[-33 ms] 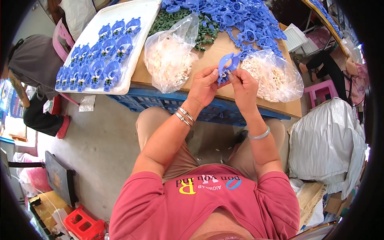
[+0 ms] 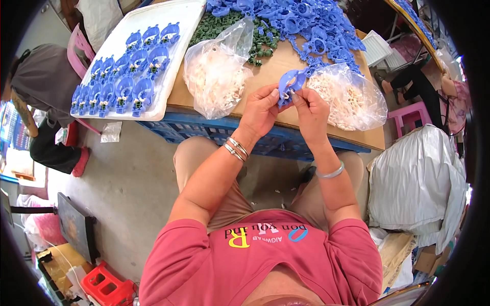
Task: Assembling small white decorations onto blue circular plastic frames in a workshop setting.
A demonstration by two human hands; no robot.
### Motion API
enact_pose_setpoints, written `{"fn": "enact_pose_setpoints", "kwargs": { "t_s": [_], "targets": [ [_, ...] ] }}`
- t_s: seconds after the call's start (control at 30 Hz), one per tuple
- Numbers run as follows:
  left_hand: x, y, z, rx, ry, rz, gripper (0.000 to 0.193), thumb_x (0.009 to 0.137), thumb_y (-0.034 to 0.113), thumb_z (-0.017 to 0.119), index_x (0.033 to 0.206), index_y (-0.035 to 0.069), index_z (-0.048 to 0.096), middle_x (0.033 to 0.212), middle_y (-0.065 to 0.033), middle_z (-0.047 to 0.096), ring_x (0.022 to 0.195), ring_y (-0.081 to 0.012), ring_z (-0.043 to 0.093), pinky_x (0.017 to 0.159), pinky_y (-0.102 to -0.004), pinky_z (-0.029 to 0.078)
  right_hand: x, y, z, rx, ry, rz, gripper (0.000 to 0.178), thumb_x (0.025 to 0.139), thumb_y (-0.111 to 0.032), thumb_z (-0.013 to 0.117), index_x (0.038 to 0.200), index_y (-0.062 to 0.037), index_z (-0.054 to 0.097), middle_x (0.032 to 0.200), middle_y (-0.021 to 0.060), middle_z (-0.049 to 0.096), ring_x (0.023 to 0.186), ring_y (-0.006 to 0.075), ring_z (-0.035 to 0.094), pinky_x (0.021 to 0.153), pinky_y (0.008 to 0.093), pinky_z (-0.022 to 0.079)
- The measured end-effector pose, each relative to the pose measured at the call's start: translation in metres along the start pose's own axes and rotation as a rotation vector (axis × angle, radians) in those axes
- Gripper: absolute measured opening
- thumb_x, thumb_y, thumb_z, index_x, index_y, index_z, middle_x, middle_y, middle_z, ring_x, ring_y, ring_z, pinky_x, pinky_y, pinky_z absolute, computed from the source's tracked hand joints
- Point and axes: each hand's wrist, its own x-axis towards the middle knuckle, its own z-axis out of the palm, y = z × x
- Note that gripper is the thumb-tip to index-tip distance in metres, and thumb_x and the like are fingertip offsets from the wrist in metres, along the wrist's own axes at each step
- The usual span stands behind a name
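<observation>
Between my two hands, just above the near edge of the table, is a blue plastic figure part (image 2: 292, 81) with a ring-shaped top. My left hand (image 2: 263, 108) pinches its lower left side between thumb and fingers. From the right, my right hand (image 2: 312, 107) closes its thumb and fingertips on the same part, near a small whitish piece at its lower middle. My fingers hide some of the part. Clear bags of small cream-coloured pieces lie on either side: one bag (image 2: 217, 76) to the left, another bag (image 2: 349, 97) close by my right hand.
Blue parts (image 2: 306, 25) are heaped at the back of the cardboard-topped table (image 2: 268, 76), beside dark green pieces (image 2: 212, 28). A white tray (image 2: 109, 46) at the left bears rows of blue figures (image 2: 122, 92). Other people sit at far left and right; a silvery sack (image 2: 413, 178) stands at right.
</observation>
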Motion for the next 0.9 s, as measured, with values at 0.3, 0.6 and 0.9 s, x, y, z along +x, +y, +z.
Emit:
{"fn": "enact_pose_setpoints", "kwargs": {
  "t_s": [0.3,0.6,0.9],
  "targets": [
    [-0.001,-0.003,-0.002,0.011,-0.103,0.099,0.024,0.085,0.005,0.048,0.106,-0.002,0.055,0.103,-0.0092,0.057,0.094,-0.0183,0.054,0.085,-0.0342,0.044,-0.001,0.008,0.001,0.065,0.021,0.213,0.009,0.078,-0.006,0.059,0.077,0.0018,0.057,0.062,0.0012,0.051,0.059,0.0059,0.043,0.053,0.0214,0.037],
    [0.002,-0.002,0.000,-0.030,0.034,0.036,0.022,0.087,0.010,0.045,0.104,-0.003,0.054,0.094,-0.0118,0.059,0.085,-0.0216,0.058,0.079,-0.0398,0.049,0.004,0.002,0.000,0.216,-0.023,0.306,0.005,0.078,-0.004,0.057,0.079,0.0011,0.057,0.067,0.0015,0.056,0.061,0.0061,0.048,0.056,0.0199,0.040],
    [0.001,0.009,-0.001,-0.087,0.058,-0.064,0.024,0.090,0.017,0.041,0.099,-0.002,0.052,0.086,-0.0131,0.060,0.075,-0.0232,0.061,0.063,-0.0363,0.055,0.007,0.001,-0.003,-0.004,0.002,-0.179,0.010,0.071,-0.001,0.062,0.081,-0.0014,0.059,0.075,0.0041,0.053,0.069,0.0130,0.050,0.061,0.0234,0.041]
  ]
}}
